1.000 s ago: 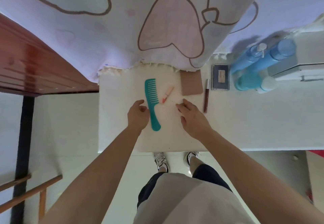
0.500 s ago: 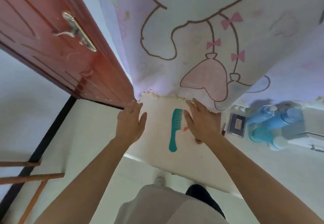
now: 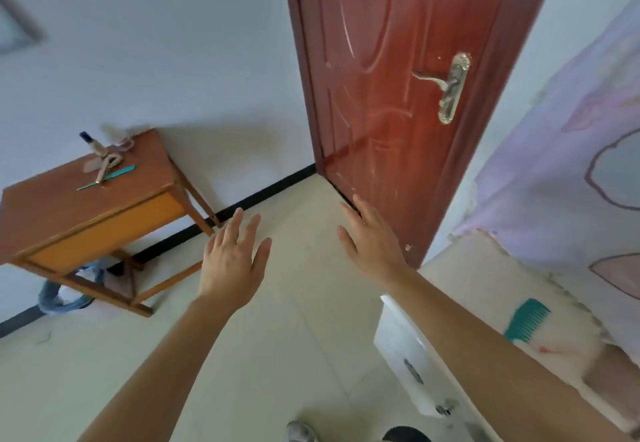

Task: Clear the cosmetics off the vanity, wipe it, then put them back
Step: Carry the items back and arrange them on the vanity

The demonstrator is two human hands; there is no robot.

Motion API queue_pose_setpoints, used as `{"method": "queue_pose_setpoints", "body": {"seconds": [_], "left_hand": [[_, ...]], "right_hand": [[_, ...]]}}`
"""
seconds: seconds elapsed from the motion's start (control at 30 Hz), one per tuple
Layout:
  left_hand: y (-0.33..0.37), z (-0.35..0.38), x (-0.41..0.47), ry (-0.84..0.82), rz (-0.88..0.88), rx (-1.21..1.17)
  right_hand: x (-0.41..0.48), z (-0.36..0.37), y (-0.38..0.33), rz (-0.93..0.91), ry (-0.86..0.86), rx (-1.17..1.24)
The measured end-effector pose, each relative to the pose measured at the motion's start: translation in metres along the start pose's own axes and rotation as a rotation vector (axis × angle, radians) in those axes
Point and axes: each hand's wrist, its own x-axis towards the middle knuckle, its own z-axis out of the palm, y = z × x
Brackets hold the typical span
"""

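The white vanity (image 3: 485, 279) sits at the lower right, with a teal comb (image 3: 526, 320), a small pink item (image 3: 543, 349) and a brown square (image 3: 613, 372) lying on its top. My left hand (image 3: 232, 258) and my right hand (image 3: 370, 237) are both raised over the floor with fingers spread, holding nothing, left of the vanity. A wooden side table (image 3: 104, 213) at the left carries a thin teal tool (image 3: 107, 177), a small bottle (image 3: 90, 142) and some beige items.
A red-brown door (image 3: 398, 95) with a brass handle (image 3: 450, 85) stands ahead. A printed lilac cloth (image 3: 571, 171) hangs at the right behind the vanity. Pale tiled floor (image 3: 294, 337) lies between the vanity and the side table. My shoes show at the bottom edge.
My view has swung left from the vanity top toward the door and side table. Both hands have lifted off the vanity and now hover open over the floor.
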Motion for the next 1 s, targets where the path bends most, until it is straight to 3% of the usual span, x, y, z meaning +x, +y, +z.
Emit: {"method": "queue_pose_setpoints", "body": {"seconds": [0.23, 0.4, 0.7, 1.0], "left_hand": [[-0.198, -0.078, -0.018, 0.227, -0.277, 0.042], [-0.287, -0.096, -0.025, 0.310, -0.388, 0.021], [-0.388, -0.070, 0.028, 0.254, -0.474, -0.004], [-0.507, -0.088, 0.206, 0.189, -0.482, 0.021]], "right_hand": [[0.115, 0.070, -0.193, -0.330, -0.093, 0.017], [0.148, 0.114, -0.288, -0.476, -0.149, 0.003], [0.239, 0.210, -0.349, -0.578, -0.235, -0.032], [0.427, 0.289, -0.401, -0.487, -0.219, 0.036]]}}
